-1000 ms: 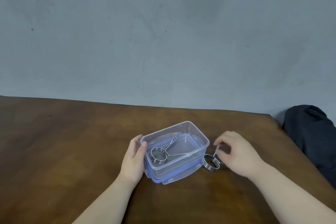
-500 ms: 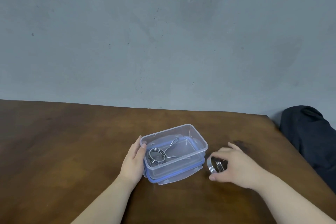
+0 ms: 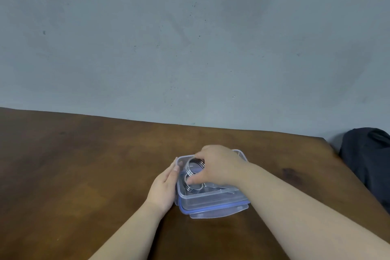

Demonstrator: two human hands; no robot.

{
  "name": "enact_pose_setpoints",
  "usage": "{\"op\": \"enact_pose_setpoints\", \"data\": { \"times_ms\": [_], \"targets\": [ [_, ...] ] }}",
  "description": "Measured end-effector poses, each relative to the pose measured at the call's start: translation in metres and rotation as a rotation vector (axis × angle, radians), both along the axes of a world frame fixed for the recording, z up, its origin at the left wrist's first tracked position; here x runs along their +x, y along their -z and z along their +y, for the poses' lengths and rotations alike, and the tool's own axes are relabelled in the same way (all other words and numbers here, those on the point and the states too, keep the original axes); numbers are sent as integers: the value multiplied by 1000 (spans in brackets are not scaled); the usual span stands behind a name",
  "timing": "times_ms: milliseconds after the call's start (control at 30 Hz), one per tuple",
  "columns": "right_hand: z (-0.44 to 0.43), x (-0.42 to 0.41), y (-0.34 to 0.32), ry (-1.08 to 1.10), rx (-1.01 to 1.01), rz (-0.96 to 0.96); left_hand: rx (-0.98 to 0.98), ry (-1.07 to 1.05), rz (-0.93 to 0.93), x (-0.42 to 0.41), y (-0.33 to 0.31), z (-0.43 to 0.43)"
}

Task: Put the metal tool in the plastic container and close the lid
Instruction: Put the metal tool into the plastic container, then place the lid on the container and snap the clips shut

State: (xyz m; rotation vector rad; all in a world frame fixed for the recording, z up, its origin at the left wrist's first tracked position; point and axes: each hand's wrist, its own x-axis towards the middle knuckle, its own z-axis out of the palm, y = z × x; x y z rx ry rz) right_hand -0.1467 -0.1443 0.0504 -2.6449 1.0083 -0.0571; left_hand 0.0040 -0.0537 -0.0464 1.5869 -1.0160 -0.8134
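Observation:
A clear plastic container (image 3: 211, 200) stands on the brown table, resting on its blue-rimmed lid (image 3: 219, 212). One coiled metal spring tool (image 3: 193, 187) lies inside on the bottom, its wire arms reaching right. My right hand (image 3: 217, 164) hovers over the open container, gripping a second coiled metal tool (image 3: 195, 165) between thumb and fingers, just above the first. My left hand (image 3: 165, 186) lies flat against the container's left wall, fingers straight.
The wooden table (image 3: 84, 175) ends at a grey wall behind. A dark bag or cloth (image 3: 367, 158) sits beyond the table's right corner. A dark stain (image 3: 292, 173) marks the wood to the right of the container.
My right hand picked the second metal tool off the table to the right of the container and carried it left, over the open container. The left hand stayed on the wall.

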Motion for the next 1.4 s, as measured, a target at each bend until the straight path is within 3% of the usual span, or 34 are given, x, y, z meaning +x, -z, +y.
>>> {"op": "enact_pose_setpoints", "data": {
  "times_ms": [267,467,633,800,933,1033,1233,1333,1400],
  "targets": [
    [-21,-4,32,68,118,148,3,-2,-60,1,6,-5],
    [-23,-27,31,124,222,41,9,-1,-84,0,7,-6],
    [-5,-62,23,85,151,-2,0,36,-62,-2,6,-6],
    [18,-82,32,5,-42,184,-33,42,36,5,10,0],
    [29,-86,38,30,-111,186,13,86,93,7,13,10],
    [34,-92,33,81,-84,146,68,155,-163,-2,15,20],
    [34,-107,17,113,-142,97,150,375,-964,-24,19,30],
    [34,-112,11,148,-144,85,5,390,-1132,-33,16,31],
    [32,-114,11,159,-143,56,-117,444,-1346,-35,18,33]
  ]
}}
